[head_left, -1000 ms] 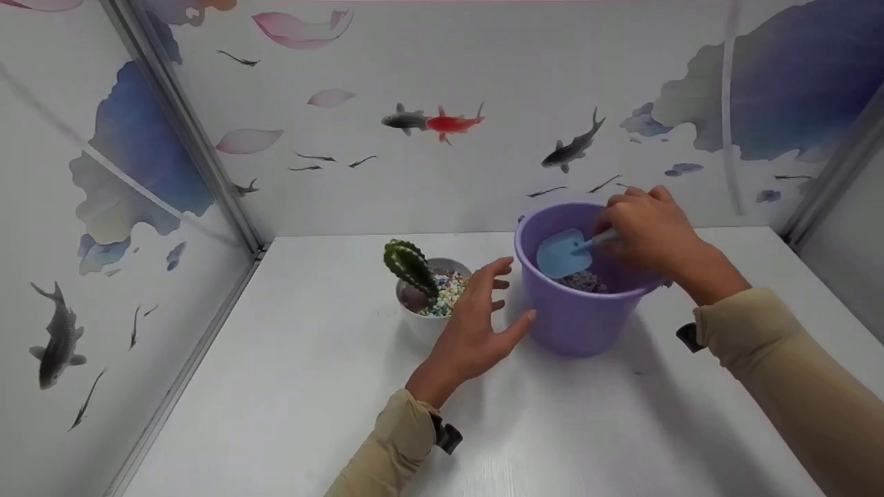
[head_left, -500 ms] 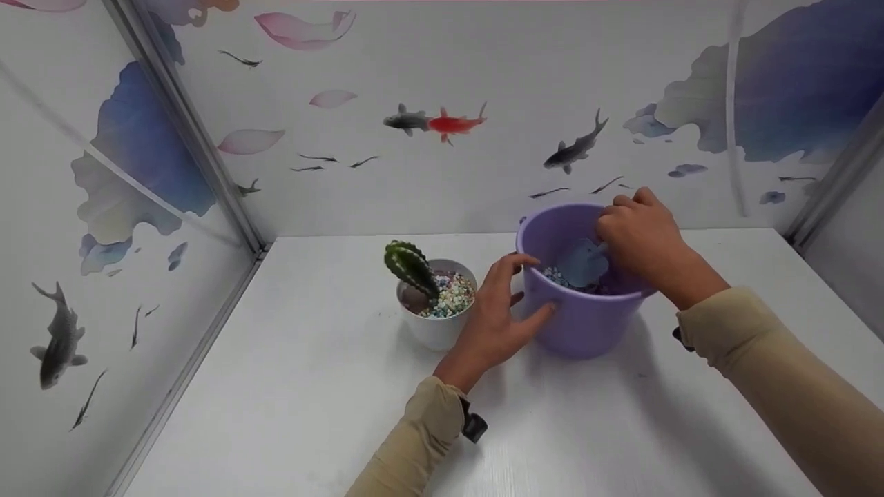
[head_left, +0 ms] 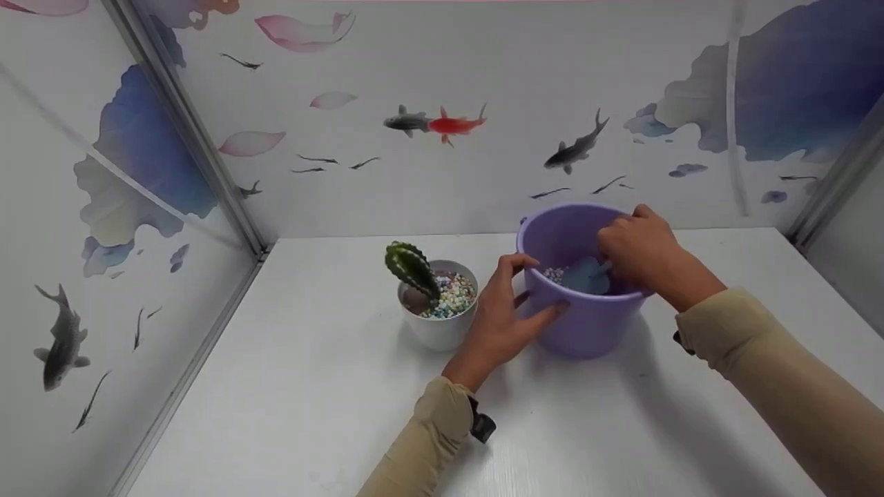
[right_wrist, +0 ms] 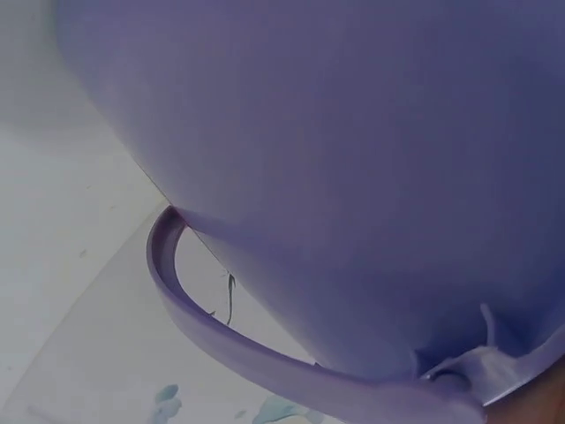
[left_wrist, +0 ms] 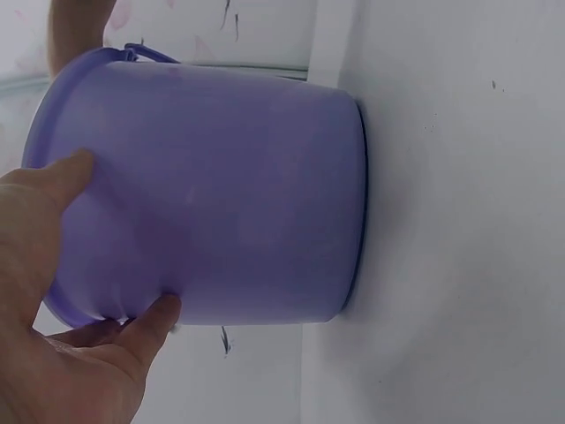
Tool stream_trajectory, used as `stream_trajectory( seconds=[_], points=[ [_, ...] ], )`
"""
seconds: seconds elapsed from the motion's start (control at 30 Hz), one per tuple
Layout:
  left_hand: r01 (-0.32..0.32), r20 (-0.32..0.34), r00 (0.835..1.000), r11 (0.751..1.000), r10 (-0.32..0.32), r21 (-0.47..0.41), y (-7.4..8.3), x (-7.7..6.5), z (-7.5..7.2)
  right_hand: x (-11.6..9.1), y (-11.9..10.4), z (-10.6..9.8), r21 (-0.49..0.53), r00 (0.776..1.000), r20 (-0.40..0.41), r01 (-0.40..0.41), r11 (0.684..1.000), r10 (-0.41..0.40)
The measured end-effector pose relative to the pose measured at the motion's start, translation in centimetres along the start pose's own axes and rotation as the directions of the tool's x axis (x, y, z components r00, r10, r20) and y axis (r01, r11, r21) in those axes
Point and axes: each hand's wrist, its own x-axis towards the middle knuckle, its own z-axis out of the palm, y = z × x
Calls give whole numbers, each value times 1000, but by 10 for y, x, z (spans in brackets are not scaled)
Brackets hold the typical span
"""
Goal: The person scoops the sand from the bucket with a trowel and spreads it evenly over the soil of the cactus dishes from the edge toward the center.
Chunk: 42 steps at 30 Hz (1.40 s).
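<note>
A purple bucket (head_left: 587, 331) stands upright on the white table. My left hand (head_left: 501, 324) grips its near left side, one finger over the rim and the thumb against the outer wall. In the left wrist view, thumb and fingers spread around the bucket (left_wrist: 229, 194). My right hand (head_left: 649, 259) reaches inside over the right rim and holds a small blue shovel (head_left: 587, 276) by its handle. The blade is down at the small pale pebbles (head_left: 554, 275) in the bucket. The right wrist view is mostly bucket wall (right_wrist: 335, 159), and the shovel is hidden there.
Left of the bucket, close by my left hand, is a white pot (head_left: 438, 338) with a green cactus (head_left: 411, 269) leaning left and colored pebbles (head_left: 452, 297). The bucket's carrying handle (right_wrist: 238, 353) hangs outside. Printed panels (head_left: 442, 193) enclose the table's back and sides.
My left hand has moved right from beside the pot onto the bucket's rim. My right hand has lowered the shovel deeper into the bucket, down to the pebbles.
</note>
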Motion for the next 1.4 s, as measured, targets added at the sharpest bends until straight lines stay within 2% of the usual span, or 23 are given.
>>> stream_trajectory(
  seconds=[0.23, 0.47, 0.57, 0.73, 1.07, 1.2, 1.4],
  points=[
    [5, -7, 1000, 1000, -5, -11, -3, 0, 1, 1, -3, 3, -35, 999, 42, -8, 999, 10],
    [6, -18, 1000, 999, -6, -31, -6, 0, 1, 5, -4, 5, -26, 997, 77, 24, 999, -22],
    [6, -23, 1000, 999, -7, -43, -7, 1, 1, 6, -3, 6, 20, 995, 94, 39, 999, -41],
    [15, -17, 1000, 999, -16, -53, -7, 0, 3, 5, -3, 8, 130, 984, 169, 34, 991, -56],
    [6, -51, 999, 999, -8, -32, -8, -1, 8, 5, -2, 7, 151, 973, 228, -13, 989, -22],
    [-2, -63, 998, 999, -1, -40, -8, -1, 8, 5, -1, 6, 162, 972, 230, -3, 987, -35],
    [-3, -67, 998, 999, 0, -41, -6, -1, 9, 5, 2, 7, 228, 961, 257, 42, 973, -102]
  ],
)
